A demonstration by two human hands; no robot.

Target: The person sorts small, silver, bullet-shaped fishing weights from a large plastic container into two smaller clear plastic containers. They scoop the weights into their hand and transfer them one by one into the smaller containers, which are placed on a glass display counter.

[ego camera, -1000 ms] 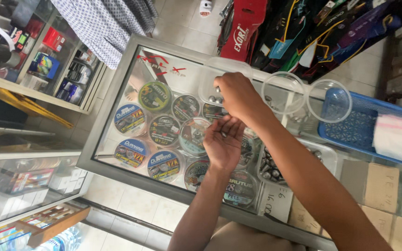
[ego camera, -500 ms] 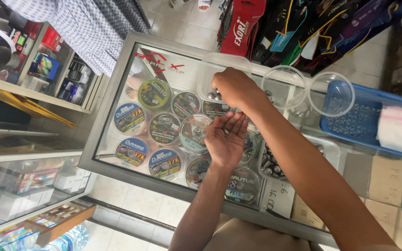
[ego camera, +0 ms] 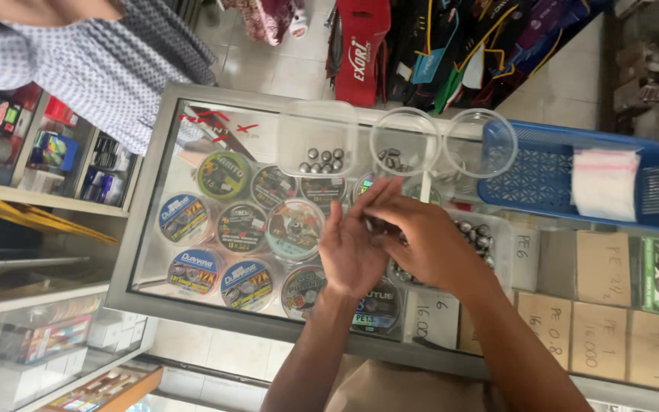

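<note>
Here, my hands meet above the glass table (ego camera: pixel 192 305).
Left hand (ego camera: pixel 356 252) open, right fingers (ego camera: pixel 390 214) pinched; contents hidden. Small weights (ego camera: pixel 322 160) could slip and roll.

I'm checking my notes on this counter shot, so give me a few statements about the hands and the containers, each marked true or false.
1. Both hands meet above the glass counter. True: the left hand and right hand are together over it.
2. The square clear container holds small round metal weights. True.
3. The blue basket sits at the left end of the counter. False: it is at the right end, beside the round clear cups.
4. The round clear cup next to the basket is full of weights. False: it looks empty.
5. Round spools of line lie under the glass. True.
</note>
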